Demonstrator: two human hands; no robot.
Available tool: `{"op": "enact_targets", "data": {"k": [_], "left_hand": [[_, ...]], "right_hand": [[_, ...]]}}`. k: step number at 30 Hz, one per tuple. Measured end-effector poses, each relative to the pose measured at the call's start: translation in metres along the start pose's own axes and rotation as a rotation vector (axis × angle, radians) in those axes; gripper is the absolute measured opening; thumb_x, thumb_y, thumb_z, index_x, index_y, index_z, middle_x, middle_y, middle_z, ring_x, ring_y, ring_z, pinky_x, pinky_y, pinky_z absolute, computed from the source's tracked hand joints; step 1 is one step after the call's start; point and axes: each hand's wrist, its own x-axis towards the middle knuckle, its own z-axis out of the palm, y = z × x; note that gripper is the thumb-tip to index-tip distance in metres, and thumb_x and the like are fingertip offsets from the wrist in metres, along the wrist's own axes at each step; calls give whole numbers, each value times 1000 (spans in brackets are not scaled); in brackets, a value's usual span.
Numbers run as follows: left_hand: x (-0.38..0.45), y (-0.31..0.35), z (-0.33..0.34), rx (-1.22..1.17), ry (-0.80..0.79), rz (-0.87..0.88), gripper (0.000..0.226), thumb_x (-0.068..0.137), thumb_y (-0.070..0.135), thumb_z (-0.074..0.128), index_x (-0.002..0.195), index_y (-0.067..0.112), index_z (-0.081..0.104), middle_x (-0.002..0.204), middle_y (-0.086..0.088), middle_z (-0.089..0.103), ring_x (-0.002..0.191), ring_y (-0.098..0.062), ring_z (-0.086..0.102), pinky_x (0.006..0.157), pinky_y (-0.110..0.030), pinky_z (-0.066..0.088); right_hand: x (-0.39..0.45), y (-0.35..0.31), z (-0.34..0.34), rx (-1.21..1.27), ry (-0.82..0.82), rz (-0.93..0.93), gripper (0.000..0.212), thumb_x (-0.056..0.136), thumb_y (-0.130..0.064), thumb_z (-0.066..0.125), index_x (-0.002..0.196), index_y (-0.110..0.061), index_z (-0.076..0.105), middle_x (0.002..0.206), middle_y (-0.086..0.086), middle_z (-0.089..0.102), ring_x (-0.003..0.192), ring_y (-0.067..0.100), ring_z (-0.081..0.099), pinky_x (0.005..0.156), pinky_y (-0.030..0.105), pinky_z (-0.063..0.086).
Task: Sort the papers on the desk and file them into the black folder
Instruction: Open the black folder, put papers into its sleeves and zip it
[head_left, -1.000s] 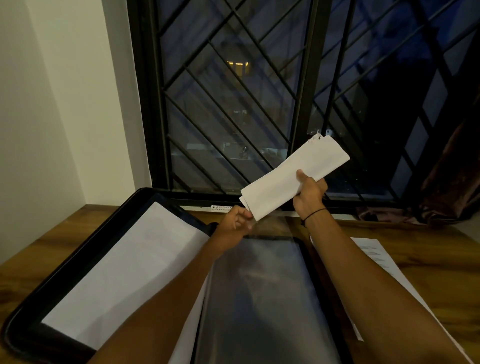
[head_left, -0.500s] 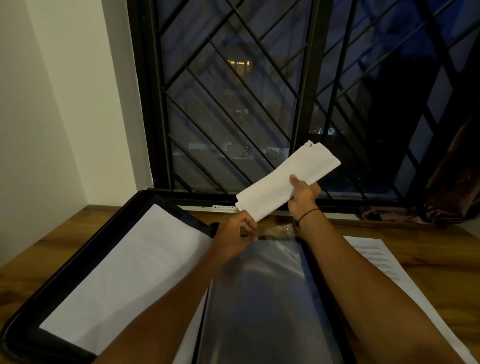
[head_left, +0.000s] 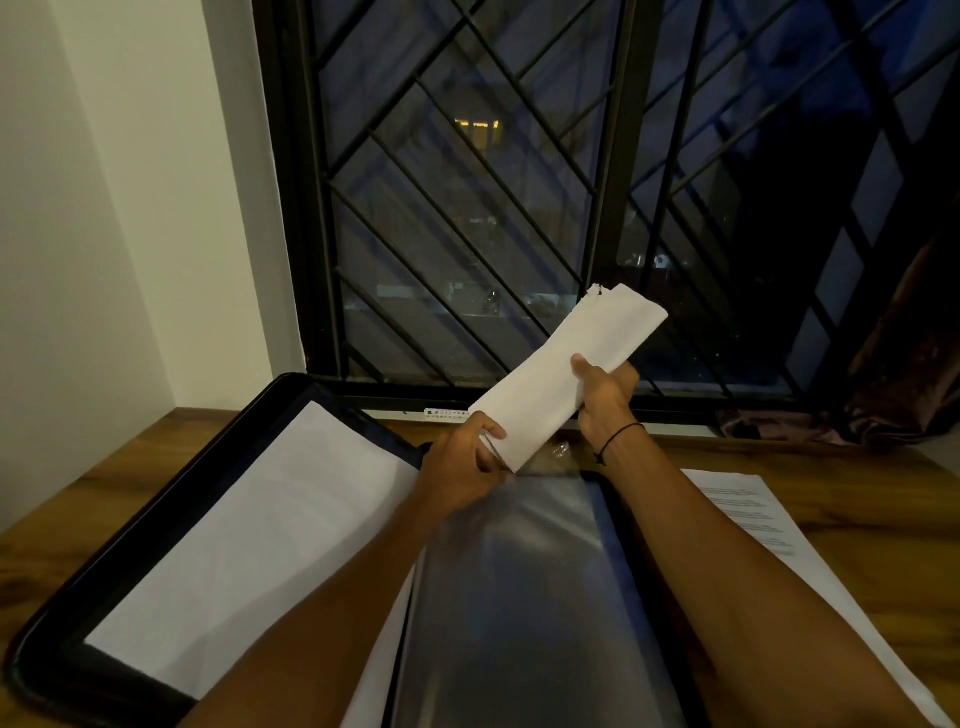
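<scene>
Above the far edge of the open black folder (head_left: 130, 545), seen from the head camera, both hands hold a folded bundle of white papers (head_left: 566, 374) in the air, slanting up toward the right in front of the barred window (head_left: 467, 208). The left hand (head_left: 462, 457) grips the bundle's lower end with curled fingers, while the right hand (head_left: 605, 395) clasps its middle, thumb on top; a thin black band (head_left: 621, 434) circles that wrist. The folder lies spread on the wooden desk (head_left: 857, 499), a white sheet (head_left: 249, 545) resting in its left half and a shiny clear plastic sleeve (head_left: 519, 597) covering its right half. A printed page (head_left: 748, 514) lies flat on the desk just right of the folder, partly under the right forearm.
</scene>
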Motion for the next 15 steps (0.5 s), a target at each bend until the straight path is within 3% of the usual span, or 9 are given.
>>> {"op": "enact_targets", "data": {"k": [5, 10, 15], "left_hand": [[4, -4, -6, -204, -76, 8, 51, 78, 6, 86, 119, 20, 59, 79, -3, 76, 97, -11, 73, 92, -38, 61], [10, -2, -11, -313, -17, -70, 47, 80, 8, 85, 120, 14, 61, 81, -7, 77, 86, -21, 76, 88, -49, 62], [10, -4, -8, -295, -66, -34, 44, 82, 11, 83, 121, 13, 61, 85, -7, 74, 87, -23, 75, 88, -49, 62]], "right_hand": [[-2, -1, -4, -215, -106, -179, 43, 86, -5, 78, 120, -23, 59, 121, 6, 70, 107, 28, 68, 91, 52, 59], [0, -1, -1, -261, -115, -134, 42, 85, -6, 80, 114, -27, 57, 121, 6, 69, 109, 30, 68, 94, 58, 57], [-1, -8, 4, -256, -87, -102, 39, 84, -4, 80, 106, -26, 58, 113, 4, 69, 103, 30, 69, 89, 57, 59]]}}
